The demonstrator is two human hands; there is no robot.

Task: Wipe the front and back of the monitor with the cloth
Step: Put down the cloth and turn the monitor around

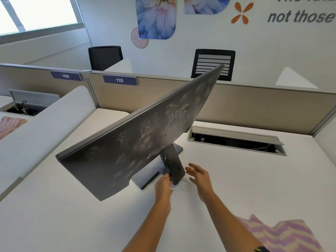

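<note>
At the stand neck (174,167), likely safest, the stiff monitor (127,151) is clasped by the left grip (163,186), right grip (199,176) spread wide.

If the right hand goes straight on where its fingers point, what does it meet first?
Probably the monitor's stand neck, just ahead of the right hand; depth is unclear in this single view.

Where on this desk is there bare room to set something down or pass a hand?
Bare desk lies right of the stand, between the cable hatch and the cloth. Another bare patch lies near left, between the monitor and the side partition. It is crowded at the stand, where left hand and right hand sit.
</note>
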